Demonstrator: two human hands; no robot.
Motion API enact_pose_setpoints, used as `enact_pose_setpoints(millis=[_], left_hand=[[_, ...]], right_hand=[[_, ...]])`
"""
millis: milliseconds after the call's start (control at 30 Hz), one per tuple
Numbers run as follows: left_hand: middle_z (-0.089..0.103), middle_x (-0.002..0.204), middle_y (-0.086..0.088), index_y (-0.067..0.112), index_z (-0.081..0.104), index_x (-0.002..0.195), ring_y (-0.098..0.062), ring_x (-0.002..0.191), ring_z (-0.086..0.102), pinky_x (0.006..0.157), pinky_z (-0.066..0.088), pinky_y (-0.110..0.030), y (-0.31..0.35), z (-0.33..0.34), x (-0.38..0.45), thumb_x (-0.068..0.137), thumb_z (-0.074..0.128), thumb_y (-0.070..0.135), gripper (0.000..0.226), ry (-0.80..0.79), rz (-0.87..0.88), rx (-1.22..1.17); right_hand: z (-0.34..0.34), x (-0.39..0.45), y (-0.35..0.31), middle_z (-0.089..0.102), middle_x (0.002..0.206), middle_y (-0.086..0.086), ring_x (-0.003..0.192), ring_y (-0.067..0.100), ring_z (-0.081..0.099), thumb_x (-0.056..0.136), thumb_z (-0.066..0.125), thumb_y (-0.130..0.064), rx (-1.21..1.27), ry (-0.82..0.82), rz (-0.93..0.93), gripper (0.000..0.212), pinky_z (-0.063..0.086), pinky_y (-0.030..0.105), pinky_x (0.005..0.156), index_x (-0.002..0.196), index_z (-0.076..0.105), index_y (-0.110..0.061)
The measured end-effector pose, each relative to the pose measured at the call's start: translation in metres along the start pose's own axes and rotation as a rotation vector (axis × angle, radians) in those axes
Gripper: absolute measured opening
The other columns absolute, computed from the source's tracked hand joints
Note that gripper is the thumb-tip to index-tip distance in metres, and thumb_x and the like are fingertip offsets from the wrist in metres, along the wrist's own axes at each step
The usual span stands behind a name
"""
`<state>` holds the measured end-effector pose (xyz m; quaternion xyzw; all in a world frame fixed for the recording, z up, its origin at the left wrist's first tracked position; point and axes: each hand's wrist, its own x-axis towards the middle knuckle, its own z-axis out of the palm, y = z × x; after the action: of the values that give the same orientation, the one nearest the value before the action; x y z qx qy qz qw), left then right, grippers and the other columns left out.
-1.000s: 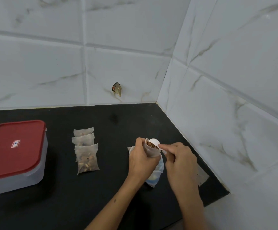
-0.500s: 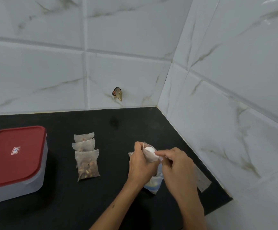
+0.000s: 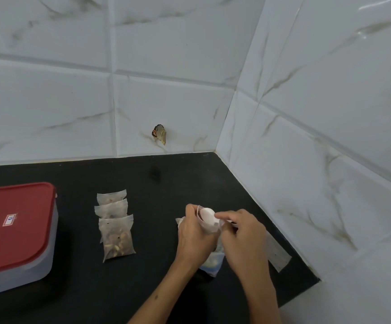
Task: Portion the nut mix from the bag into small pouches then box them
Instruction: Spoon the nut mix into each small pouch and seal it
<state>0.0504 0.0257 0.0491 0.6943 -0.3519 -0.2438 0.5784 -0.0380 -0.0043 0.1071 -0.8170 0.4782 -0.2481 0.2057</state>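
My left hand [image 3: 195, 235] grips a small translucent pouch [image 3: 209, 228] upright by its mouth. My right hand [image 3: 242, 232] pinches the handle of a white spoon [image 3: 208, 215], whose bowl is turned over in the pouch's opening. Under both hands lies the nut mix bag [image 3: 212, 263], mostly hidden. Three filled pouches [image 3: 116, 232] lie overlapping in a row on the black counter [image 3: 166, 183] to the left. Further left stands the clear box with a red lid [image 3: 14, 228], closed.
White marbled tiles form a corner behind and to the right. A flat empty pouch [image 3: 277, 256] lies by the right wall, just past my right hand. A small torn patch [image 3: 159, 134] marks the back wall.
The spoon held nuts over the pouch a second ago; it now shows its white back, tipped into the opening. Both hands stayed in place.
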Motion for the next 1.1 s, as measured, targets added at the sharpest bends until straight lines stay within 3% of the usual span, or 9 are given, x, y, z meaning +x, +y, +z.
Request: enact_pose_setpoints(millis=[133,267,367,533,700,800,900,1000,1100], left_hand=[[0.061,0.088,0.008,0.019,0.043,0.096,-0.012,0.083,0.062,0.071,0.055,-0.033,-0.006,0.001,0.001,0.074,0.077,0.023,0.040,0.001,-0.009,0.013],[0.059,0.092,0.008,0.021,0.044,0.098,-0.012,0.089,0.060,0.075,0.055,-0.035,-0.011,-0.002,0.004,0.078,0.073,0.028,0.035,0.082,-0.025,0.023],[0.060,0.087,0.008,0.020,0.047,0.095,-0.009,0.083,0.062,0.070,0.056,-0.031,-0.011,-0.010,0.005,0.080,0.069,0.018,0.026,0.136,-0.047,-0.018],[0.059,0.085,0.008,0.020,0.050,0.093,0.004,0.076,0.059,0.061,0.049,-0.011,-0.011,-0.025,0.006,0.075,0.077,0.014,0.033,0.178,0.034,-0.096],[0.059,0.083,0.006,0.016,0.051,0.093,0.001,0.077,0.058,0.066,0.047,-0.011,-0.009,-0.029,0.006,0.074,0.078,0.016,0.033,0.241,0.142,-0.136],[0.057,0.083,0.008,0.016,0.048,0.094,0.005,0.077,0.057,0.066,0.046,-0.009,-0.008,-0.034,0.008,0.075,0.076,0.011,0.034,0.247,0.149,-0.121],[0.056,0.087,0.009,0.020,0.046,0.095,0.006,0.076,0.056,0.061,0.045,-0.006,-0.011,-0.043,0.012,0.076,0.075,0.011,0.035,0.230,0.067,-0.081],[0.052,0.090,0.009,0.018,0.044,0.102,-0.001,0.076,0.053,0.054,0.040,-0.012,-0.021,-0.049,0.020,0.077,0.076,0.021,0.040,0.214,-0.129,-0.002],[0.051,0.098,0.003,0.014,0.042,0.112,-0.011,0.089,0.053,0.062,0.041,-0.021,-0.036,-0.045,0.025,0.070,0.081,0.038,0.062,0.138,-0.351,0.060]], right_hand=[[0.001,0.000,0.003,0.064,0.104,-0.001,0.091,0.006,0.058,0.089,0.060,-0.012,0.042,-0.111,0.053,0.024,0.042,0.004,0.076,0.111,0.069,-0.018],[-0.006,-0.006,0.005,0.069,0.089,-0.010,0.082,0.000,0.059,0.087,0.059,-0.002,0.558,0.065,0.204,0.029,0.041,0.009,0.064,0.086,0.071,-0.028],[-0.002,-0.003,0.017,0.069,0.087,-0.002,0.079,0.006,0.058,0.087,0.059,0.000,0.728,0.123,0.368,0.027,0.043,0.017,0.064,0.088,0.072,-0.024],[0.019,0.000,0.039,0.065,0.093,-0.001,0.082,0.007,0.056,0.089,0.057,-0.003,0.516,0.096,0.446,0.023,0.043,0.019,0.067,0.104,0.070,-0.014],[0.047,0.003,0.050,0.065,0.113,0.002,0.101,0.012,0.058,0.091,0.056,-0.008,0.225,0.011,0.368,0.025,0.043,0.018,0.080,0.112,0.068,-0.016],[0.058,0.008,0.051,0.062,0.118,0.004,0.105,0.014,0.058,0.092,0.055,-0.009,0.094,-0.004,0.371,0.028,0.041,0.017,0.077,0.118,0.065,-0.016],[0.066,0.015,0.051,0.063,0.114,0.004,0.097,0.014,0.060,0.091,0.058,-0.010,-0.003,-0.035,0.400,0.030,0.046,0.021,0.075,0.120,0.063,-0.016],[0.077,0.023,0.050,0.063,0.108,0.002,0.089,0.011,0.059,0.090,0.060,-0.016,-0.035,-0.049,0.438,0.029,0.049,0.022,0.073,0.118,0.062,-0.015],[0.082,0.029,0.048,0.063,0.105,0.002,0.088,0.010,0.059,0.091,0.059,-0.017,-0.032,-0.061,0.414,0.025,0.050,0.021,0.072,0.115,0.062,-0.012]])
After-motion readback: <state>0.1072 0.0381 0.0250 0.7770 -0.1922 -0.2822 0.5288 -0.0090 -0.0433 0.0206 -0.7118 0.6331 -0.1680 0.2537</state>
